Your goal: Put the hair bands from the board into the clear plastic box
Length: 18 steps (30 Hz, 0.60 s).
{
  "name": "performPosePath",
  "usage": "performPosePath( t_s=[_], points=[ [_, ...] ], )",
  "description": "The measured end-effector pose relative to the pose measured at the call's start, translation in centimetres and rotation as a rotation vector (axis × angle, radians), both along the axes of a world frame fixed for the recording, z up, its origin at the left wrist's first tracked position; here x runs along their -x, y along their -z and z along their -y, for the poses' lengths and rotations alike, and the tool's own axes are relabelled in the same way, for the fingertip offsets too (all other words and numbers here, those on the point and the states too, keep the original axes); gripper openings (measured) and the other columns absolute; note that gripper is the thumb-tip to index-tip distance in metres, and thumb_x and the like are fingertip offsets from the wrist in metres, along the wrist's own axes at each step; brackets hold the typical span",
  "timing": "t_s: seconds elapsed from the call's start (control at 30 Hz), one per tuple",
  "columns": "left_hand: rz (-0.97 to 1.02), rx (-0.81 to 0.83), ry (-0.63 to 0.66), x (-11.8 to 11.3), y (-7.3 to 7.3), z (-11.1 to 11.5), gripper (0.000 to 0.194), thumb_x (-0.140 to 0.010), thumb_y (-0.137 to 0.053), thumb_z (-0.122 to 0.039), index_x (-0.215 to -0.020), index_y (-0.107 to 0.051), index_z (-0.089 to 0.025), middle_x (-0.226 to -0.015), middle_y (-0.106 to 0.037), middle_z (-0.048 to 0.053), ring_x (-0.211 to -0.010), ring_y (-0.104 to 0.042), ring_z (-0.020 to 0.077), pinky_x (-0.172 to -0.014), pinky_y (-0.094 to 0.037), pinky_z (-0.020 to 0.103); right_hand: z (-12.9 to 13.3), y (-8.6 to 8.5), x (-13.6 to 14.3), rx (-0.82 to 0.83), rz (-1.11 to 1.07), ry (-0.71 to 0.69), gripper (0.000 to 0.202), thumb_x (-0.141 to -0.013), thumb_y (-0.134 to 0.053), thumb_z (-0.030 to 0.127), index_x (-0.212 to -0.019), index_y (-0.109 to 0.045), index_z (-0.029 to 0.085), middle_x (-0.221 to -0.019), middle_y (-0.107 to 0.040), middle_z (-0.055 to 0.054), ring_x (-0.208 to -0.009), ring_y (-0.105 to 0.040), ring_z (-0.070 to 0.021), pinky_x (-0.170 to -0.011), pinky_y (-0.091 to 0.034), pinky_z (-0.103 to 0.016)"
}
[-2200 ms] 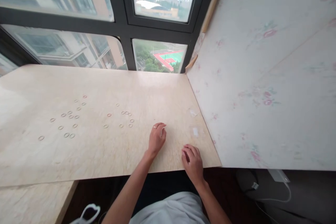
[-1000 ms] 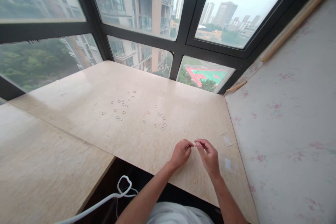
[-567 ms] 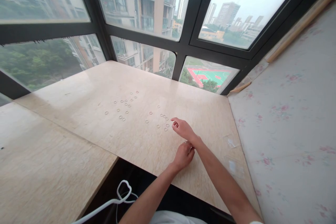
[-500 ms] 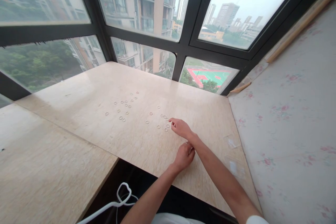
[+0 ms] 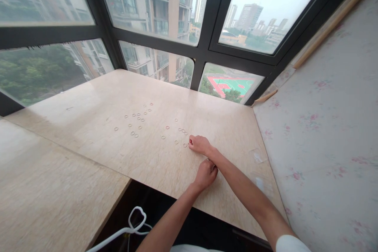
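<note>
Fingertips (image 5: 190,141) of the right hand (image 5: 201,145) in the head view were drawn in close over the right edge of the nearer cluster of thin elastic bands, at a partly hidden band; whether they had hold of it could not be told. Just beside them lay another thin band (image 5: 185,147). The left hand (image 5: 206,174) was curled by the right wrist, its closure and any contents hidden. A reddish band (image 5: 167,129) and a farther cluster lay loose on the marbled tabletop (image 5: 159,161), with no container around them.
</note>
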<state>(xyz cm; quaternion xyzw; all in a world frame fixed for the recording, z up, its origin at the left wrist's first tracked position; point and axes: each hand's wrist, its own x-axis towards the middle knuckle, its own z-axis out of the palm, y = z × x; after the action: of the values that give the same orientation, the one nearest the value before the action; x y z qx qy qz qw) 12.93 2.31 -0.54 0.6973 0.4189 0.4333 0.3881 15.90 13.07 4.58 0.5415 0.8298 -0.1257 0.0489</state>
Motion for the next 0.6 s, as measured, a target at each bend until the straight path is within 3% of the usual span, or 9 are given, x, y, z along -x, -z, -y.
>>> performPosePath(
  t_s=[0.3,0.6],
  points=[
    [0.037,0.005,-0.012,-0.2,0.2,-0.1,0.021,-0.069,-0.044,-0.001,-0.064,-0.059,-0.016,-0.068,-0.064,0.004,-0.065,-0.055,0.0167,-0.063,-0.042,0.027,1.1,0.4,-2.0,0.016,-0.178,0.074,0.007,-0.074,-0.056,0.021,-0.078,-0.062,0.019,-0.073,-0.066,-0.004,-0.067,-0.056,-0.0167,-0.059,-0.033,-0.025],
    [0.077,0.031,-0.010,0.0,0.0,0.0,0.030,-0.072,-0.044,-0.002,-0.082,-0.068,-0.017,-0.083,-0.070,0.005,-0.078,-0.061,0.0181,-0.072,-0.047,0.030,4.0,-0.9,-5.6,0.077,-0.745,0.240,0.008,-0.077,-0.053,0.029,-0.077,-0.053,0.021,-0.049,-0.042,0.009,-0.046,-0.038,-0.0083,-0.047,-0.031,-0.019]
  ],
)
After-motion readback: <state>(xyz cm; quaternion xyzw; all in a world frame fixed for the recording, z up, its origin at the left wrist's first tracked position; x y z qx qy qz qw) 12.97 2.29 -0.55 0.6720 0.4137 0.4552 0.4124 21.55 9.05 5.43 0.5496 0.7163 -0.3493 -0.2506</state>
